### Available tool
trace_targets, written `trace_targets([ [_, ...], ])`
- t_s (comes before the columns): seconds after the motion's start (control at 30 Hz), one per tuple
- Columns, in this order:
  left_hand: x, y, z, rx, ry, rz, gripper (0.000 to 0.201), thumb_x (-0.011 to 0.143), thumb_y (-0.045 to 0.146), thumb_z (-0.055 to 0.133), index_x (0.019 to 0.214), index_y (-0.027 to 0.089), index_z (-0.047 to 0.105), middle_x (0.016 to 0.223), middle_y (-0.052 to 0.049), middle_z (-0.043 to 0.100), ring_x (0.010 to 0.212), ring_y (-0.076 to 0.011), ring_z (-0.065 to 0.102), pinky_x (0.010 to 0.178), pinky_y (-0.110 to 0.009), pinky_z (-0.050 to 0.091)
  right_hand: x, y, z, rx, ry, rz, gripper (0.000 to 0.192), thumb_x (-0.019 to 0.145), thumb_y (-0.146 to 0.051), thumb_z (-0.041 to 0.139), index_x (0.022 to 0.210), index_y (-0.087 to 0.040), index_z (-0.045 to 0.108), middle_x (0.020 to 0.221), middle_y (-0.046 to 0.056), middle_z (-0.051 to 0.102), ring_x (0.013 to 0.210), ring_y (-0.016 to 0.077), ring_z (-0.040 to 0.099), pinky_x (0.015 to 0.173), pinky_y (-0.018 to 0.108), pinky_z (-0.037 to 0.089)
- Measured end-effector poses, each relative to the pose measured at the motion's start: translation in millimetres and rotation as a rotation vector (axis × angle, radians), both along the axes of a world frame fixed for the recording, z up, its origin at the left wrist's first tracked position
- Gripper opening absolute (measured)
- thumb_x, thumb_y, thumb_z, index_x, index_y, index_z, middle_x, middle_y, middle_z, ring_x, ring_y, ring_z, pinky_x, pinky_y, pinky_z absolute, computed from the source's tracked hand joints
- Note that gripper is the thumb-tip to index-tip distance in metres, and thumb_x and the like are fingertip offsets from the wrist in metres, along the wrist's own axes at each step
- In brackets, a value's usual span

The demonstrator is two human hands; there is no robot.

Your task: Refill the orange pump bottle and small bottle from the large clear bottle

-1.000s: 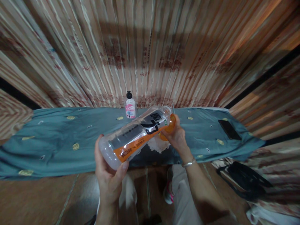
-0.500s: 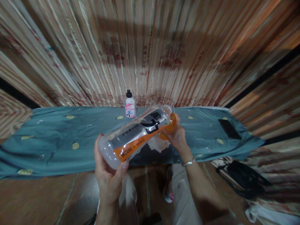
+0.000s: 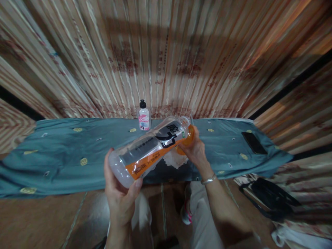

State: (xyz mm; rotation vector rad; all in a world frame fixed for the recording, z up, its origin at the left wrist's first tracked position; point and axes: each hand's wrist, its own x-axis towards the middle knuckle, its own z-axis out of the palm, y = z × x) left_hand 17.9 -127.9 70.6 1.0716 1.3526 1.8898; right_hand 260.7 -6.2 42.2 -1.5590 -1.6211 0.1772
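A large clear plastic bottle (image 3: 149,150) with an orange and silver label is tilted across the middle, its neck up and to the right. Around its base my left hand (image 3: 120,190) is closed, thumb on the near side. Beside the bottle's mouth, my right hand (image 3: 195,148) grips an orange see-through cup (image 3: 190,136) with a clear upper edge. The bottle's neck overlaps this rim, and the bottle hides part of the cup. Below them, a whitish ruffled mat (image 3: 175,160) shows on the cloth. How much liquid the bottle holds is hard to make out.
A small pump-top bottle (image 3: 144,119) with a pink label stands at the back of the teal cloth-covered table (image 3: 62,148). A black phone (image 3: 253,142) lies on the right. Pleated curtains (image 3: 160,52) hang behind, and a black bag (image 3: 272,199) rests at lower right.
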Motion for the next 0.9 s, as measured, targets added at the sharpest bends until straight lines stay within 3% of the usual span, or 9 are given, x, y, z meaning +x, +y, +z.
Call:
trace_targets([
  [0.3,0.3,-0.2,1.4,-0.021,-0.042,-0.013,0.102,0.066,0.052,0.092,0.155,0.026,0.05,0.145,-0.015,0.062,0.133,-0.0393,0.062,0.114,-0.055,0.05,-0.3,0.3,-2.2,0.003,-0.013,-0.014,0.081,0.082,-0.049,0.078,0.148,-0.019,0.043,0.115,0.014,0.078,0.095,0.0316,0.078,0.079,0.043,0.063],
  [0.63,0.8,-0.7,2.6,-0.038,-0.046,-0.002,0.106,0.063,0.05,0.094,0.156,0.024,0.05,0.151,-0.017,0.058,0.14,-0.0426,0.056,0.121,-0.061,0.039,0.7,1.7,-4.8,0.011,-0.022,-0.022,0.085,0.081,-0.051,0.078,0.151,-0.019,0.041,0.117,0.016,0.077,0.097,0.0332,0.078,0.081,0.046,0.063],
  [0.9,1.1,0.7,2.6,-0.038,-0.061,-0.008,0.107,0.062,0.051,0.094,0.156,0.025,0.05,0.149,-0.017,0.059,0.137,-0.0437,0.058,0.118,-0.063,0.043,-0.2,1.1,-1.4,0.008,-0.016,-0.001,0.077,0.082,-0.052,0.077,0.145,-0.019,0.046,0.116,0.015,0.078,0.101,0.0336,0.078,0.081,0.045,0.064],
])
